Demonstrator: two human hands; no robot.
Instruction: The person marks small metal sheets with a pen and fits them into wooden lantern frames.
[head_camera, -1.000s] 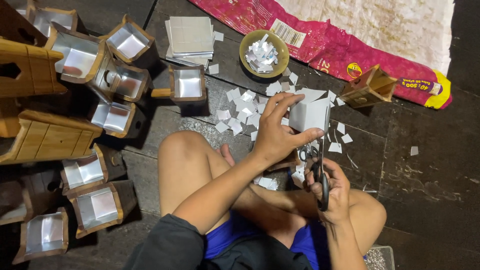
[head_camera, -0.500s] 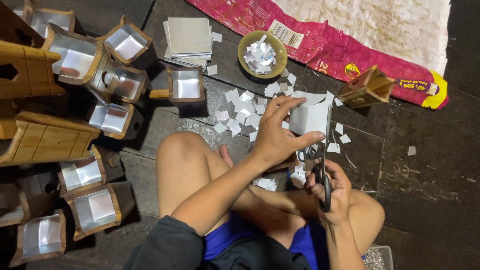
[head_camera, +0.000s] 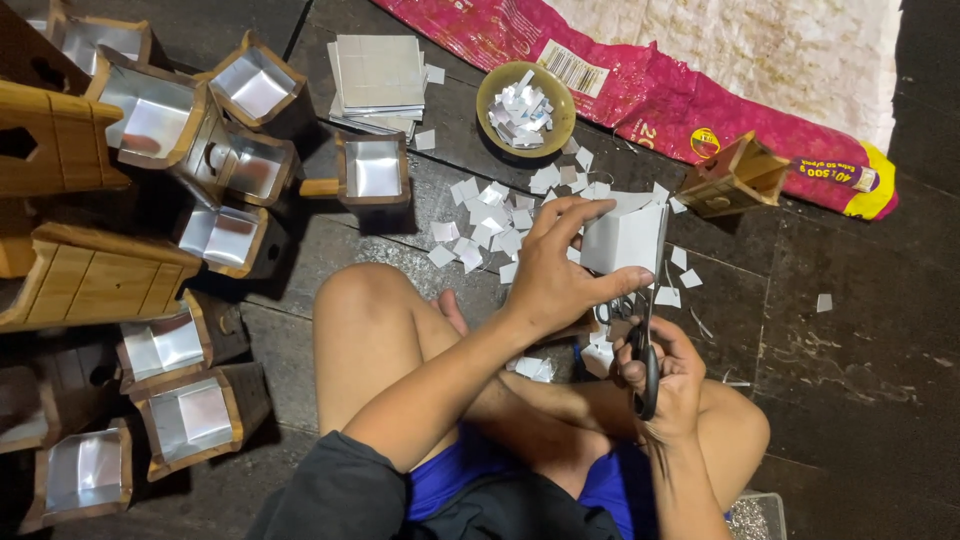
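A silvery sheet (head_camera: 625, 238) is held above the dark floor (head_camera: 820, 360), pinched along its lower edge by the left hand (head_camera: 556, 268). Just beneath it the right hand (head_camera: 668, 375) is wrapped around black-handled scissors (head_camera: 645, 362), blades pointing up at the sheet. Cut scraps (head_camera: 480, 215) litter the floor beyond, near a bowl (head_camera: 488, 100) of clippings and foil-lined wooden boxes (head_camera: 372, 168).

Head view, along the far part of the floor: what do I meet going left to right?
Stack of silver sheets → yellow bowl of paper scraps → small wooden box → pink sack end at far right.
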